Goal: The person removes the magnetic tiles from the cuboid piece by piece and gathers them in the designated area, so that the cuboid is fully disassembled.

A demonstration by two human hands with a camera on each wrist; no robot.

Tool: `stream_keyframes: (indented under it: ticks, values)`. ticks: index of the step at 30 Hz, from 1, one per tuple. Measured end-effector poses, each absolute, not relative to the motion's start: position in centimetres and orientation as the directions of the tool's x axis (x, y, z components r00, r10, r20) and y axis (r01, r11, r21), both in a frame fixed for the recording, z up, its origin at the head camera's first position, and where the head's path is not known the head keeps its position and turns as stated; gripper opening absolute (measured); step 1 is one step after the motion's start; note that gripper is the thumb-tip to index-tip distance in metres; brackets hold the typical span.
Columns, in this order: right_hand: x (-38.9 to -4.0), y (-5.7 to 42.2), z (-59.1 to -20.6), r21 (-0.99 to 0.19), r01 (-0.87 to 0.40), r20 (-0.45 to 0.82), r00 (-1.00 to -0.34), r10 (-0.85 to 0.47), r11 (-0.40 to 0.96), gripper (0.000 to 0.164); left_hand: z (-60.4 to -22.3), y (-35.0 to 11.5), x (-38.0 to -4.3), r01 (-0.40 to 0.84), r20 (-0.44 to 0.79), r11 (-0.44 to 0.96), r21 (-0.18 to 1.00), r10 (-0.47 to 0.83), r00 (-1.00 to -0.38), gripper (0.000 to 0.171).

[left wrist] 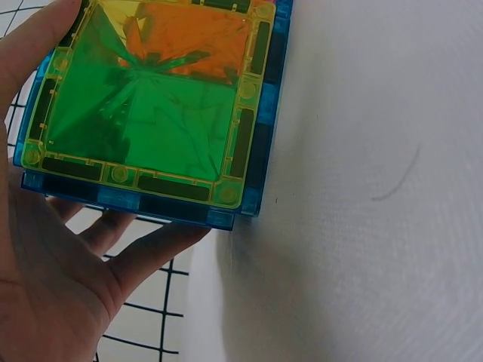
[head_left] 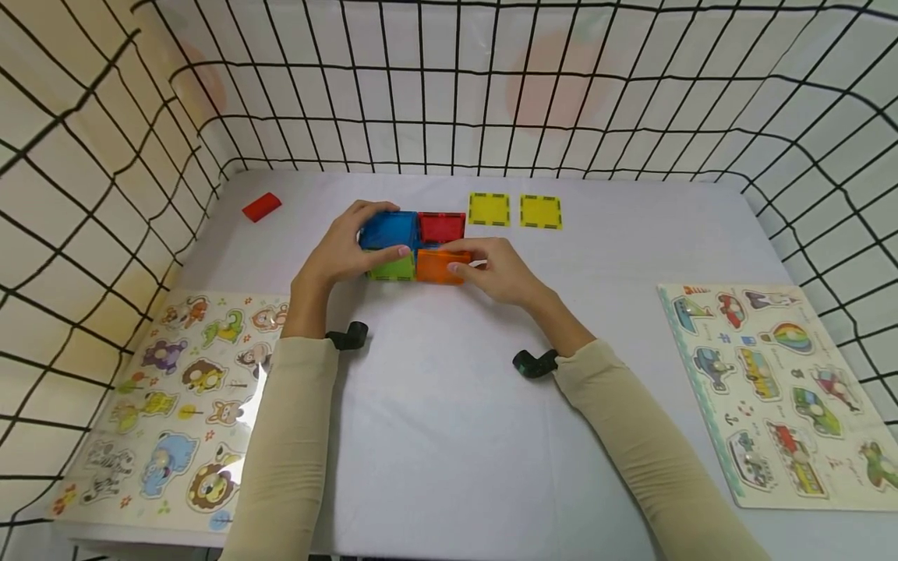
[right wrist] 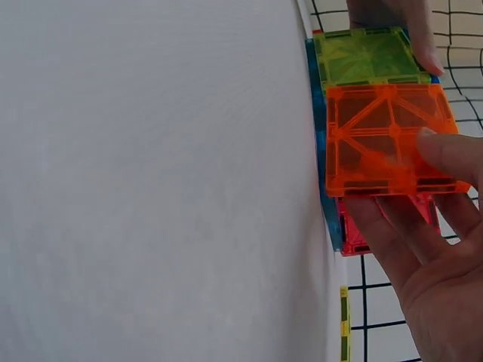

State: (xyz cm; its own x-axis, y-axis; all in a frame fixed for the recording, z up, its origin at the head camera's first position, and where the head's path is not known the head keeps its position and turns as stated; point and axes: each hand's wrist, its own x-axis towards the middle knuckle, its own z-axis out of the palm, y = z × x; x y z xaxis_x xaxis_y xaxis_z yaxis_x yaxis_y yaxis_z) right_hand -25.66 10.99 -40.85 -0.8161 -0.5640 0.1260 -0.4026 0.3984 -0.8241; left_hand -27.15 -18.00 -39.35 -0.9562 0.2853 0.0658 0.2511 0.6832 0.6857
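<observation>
Magnetic tiles stand joined in a small block at the far middle of the table. In the head view, a blue tile (head_left: 388,231) and a red tile (head_left: 442,227) are on top. On the near side, a green tile (head_left: 393,266) stands beside an orange tile (head_left: 433,266). My left hand (head_left: 338,248) grips the block's left end, thumb across the green tile and fingers behind the blue one. My right hand (head_left: 502,273) pinches the orange tile at its right edge. In the right wrist view, the orange tile (right wrist: 370,143) overlaps the green tile (right wrist: 366,56).
Two yellow tiles (head_left: 489,209) lie behind to the right, and a red piece (head_left: 262,207) at far left. An animal puzzle board (head_left: 182,413) lies left, a vehicle puzzle board (head_left: 779,389) right. Black wire mesh (head_left: 456,121) rises around the white table (head_left: 435,436).
</observation>
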Motion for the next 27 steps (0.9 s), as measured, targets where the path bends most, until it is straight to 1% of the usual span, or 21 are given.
stream_keyframes:
  ticks: [7, 16, 22, 27]
  values:
    - [-25.5, 11.9, -40.8, -0.822, -0.406, 0.152, -0.832, -0.533, 0.399, 0.032, -38.9, -17.9, -27.1, 0.240, 0.051, 0.681, 0.692, 0.285, -0.957, 0.076]
    - [-25.4, 12.9, -40.4, -0.826, -0.382, 0.133, -0.846, -0.516, 0.415, 0.034, -39.0, -17.7, -26.9, 0.232, 0.049, 0.677, 0.698, 0.278, -0.959, 0.078]
    - [-25.6, 14.0, -40.1, -0.832, -0.346, 0.118, -0.873, -0.473, 0.432, 0.034, -39.1, -17.6, -26.9, 0.234, 0.056, 0.675, 0.700, 0.275, -0.960, 0.078]
    - [-25.9, 15.2, -39.8, -0.846, -0.310, 0.113, -0.899, -0.424, 0.433, 0.041, -39.1, -17.6, -26.8, 0.235, 0.058, 0.675, 0.699, 0.274, -0.960, 0.078]
